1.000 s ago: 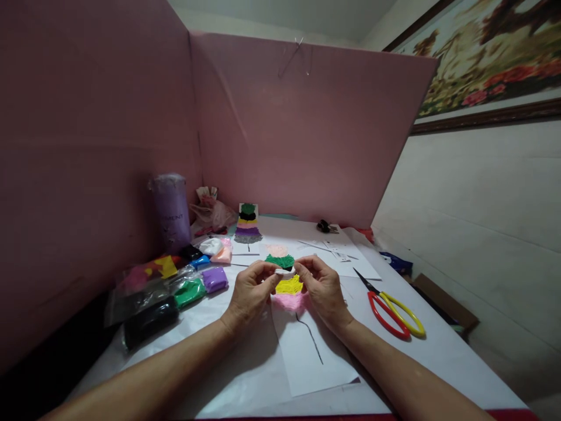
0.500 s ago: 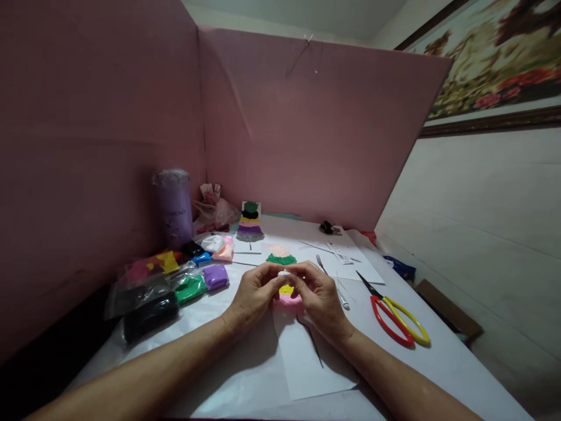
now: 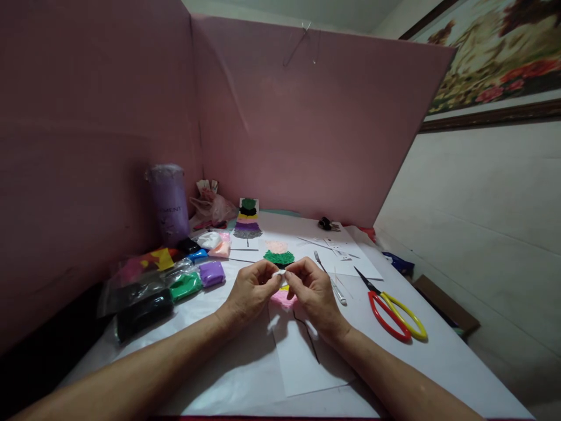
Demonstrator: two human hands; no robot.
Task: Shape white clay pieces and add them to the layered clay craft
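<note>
Between the fingertips of both hands is a small lump of white clay (image 3: 279,273). My left hand (image 3: 253,290) pinches it from the left, and my right hand (image 3: 312,292) pinches it from the right. Under and beyond the hands lies a white paper sheet (image 3: 302,374) bearing bands of coloured clay. Peach, green (image 3: 279,257), black, yellow and pink (image 3: 284,298) bands show, partly covered by the fingers. A thin dark line (image 3: 309,336) runs down the paper below the pink band.
Bagged clay, including a purple pack (image 3: 213,273) and a green pack (image 3: 186,286), lies left near a purple cylinder (image 3: 168,204). A finished-looking striped clay tree (image 3: 248,225) lies farther back. Right are a fork (image 3: 331,279), scissors (image 3: 392,310) and dark keys (image 3: 325,223). Pink panels (image 3: 315,128) stand behind.
My fingertips have shifted on the white clay and spread slightly, exposing more of the green and black bands. The whole view has moved a little.
</note>
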